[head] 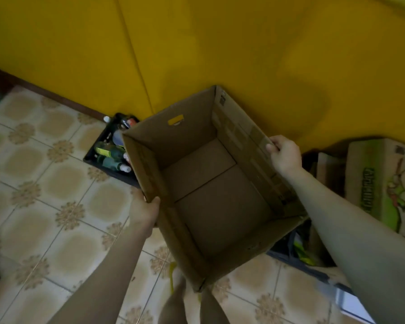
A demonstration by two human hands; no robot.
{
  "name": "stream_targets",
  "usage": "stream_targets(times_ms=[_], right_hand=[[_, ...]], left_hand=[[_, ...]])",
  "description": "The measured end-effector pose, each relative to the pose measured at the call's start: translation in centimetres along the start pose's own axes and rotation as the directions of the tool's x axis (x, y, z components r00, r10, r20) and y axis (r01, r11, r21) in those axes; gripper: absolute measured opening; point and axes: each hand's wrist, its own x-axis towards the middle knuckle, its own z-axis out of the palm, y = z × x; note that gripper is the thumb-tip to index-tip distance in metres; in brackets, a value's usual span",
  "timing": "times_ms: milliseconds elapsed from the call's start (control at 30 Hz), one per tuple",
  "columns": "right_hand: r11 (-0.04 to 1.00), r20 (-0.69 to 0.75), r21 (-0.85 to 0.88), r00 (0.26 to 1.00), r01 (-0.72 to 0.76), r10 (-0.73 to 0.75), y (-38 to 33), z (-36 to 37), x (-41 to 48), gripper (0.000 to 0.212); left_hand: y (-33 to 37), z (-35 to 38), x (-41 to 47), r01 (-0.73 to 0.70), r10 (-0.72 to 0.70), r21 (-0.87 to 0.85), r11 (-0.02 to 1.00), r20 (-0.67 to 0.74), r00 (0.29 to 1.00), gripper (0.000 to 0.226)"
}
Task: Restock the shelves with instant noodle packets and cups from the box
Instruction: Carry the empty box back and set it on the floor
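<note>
A brown cardboard box (211,183) with its top open hangs in front of me above the tiled floor, and nothing shows inside it. My left hand (144,210) grips the box's left wall near the front corner, thumb over the rim. My right hand (283,153) grips the rim of the right wall, fingers curled over the edge. No noodle packets, cups or shelves are in view.
A yellow wall (197,54) stands close behind the box. A black crate of bottles (110,153) sits on the floor to the left. Printed green and white cartons (384,181) and bags are stacked at the right. My feet (180,298) show below the box.
</note>
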Motion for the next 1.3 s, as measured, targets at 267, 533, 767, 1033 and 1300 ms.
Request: stream_targets(times_ms=[267, 533, 767, 1033, 1300], right_hand=[[0.990, 0.067, -0.092, 0.993, 0.105, -0.099, 2.9, 5.6, 4.1, 0.024], [0.974, 0.142, -0.140, 0.977, 0.176, -0.156, 2.6, 9.2, 7.2, 0.025], [0.974, 0.088, -0.177, 0.988, 0.138, -0.124, 4.8, 10.6, 9.3, 0.030], [0.997, 0.039, -0.074, 0.999, 0.033, -0.031, 7.7, 12.0, 9.7, 0.031], [0.997, 0.085, -0.062, 0.996, 0.035, -0.029, 9.2, 12.3, 10.7, 0.033]], left_hand=[[-3.7, 4.0, 4.0, 0.065, -0.070, -0.057, 0.996, -0.075, 0.995, 0.034], [-6.1, 5.5, 6.3, 0.109, -0.114, -0.056, 0.992, -0.093, 0.989, 0.019], [-6.6, 8.8, 6.2, 0.126, -0.134, -0.115, 0.985, -0.065, 0.989, 0.017], [-7.7, 12.8, 6.2, 0.280, -0.283, -0.205, 0.938, 0.014, 0.959, 0.023], [-10.1, 15.9, 5.0, 0.294, -0.307, -0.276, 0.915, -0.004, 0.952, 0.020]])
